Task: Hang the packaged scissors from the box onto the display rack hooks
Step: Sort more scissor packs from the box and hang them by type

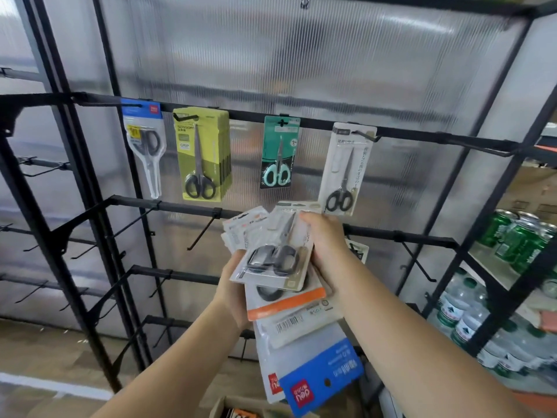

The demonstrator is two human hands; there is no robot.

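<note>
My left hand [233,285] holds a fanned stack of packaged scissors [289,315] from below, in front of the black display rack [301,122]. My right hand [327,245] grips the top white pack with black-handled scissors [274,254] at its right edge. On the upper bar hang a blue-topped pack [144,146], several olive-green packs [202,155], a teal pack [278,152] and a white pack [345,167]. The cardboard box [241,410] shows at the bottom edge.
Bare black hooks [202,233] stick out from the lower bars, on the left and right [419,263]. A translucent ribbed panel backs the rack. Shelves at the right hold green cans [518,236] and water bottles [464,315].
</note>
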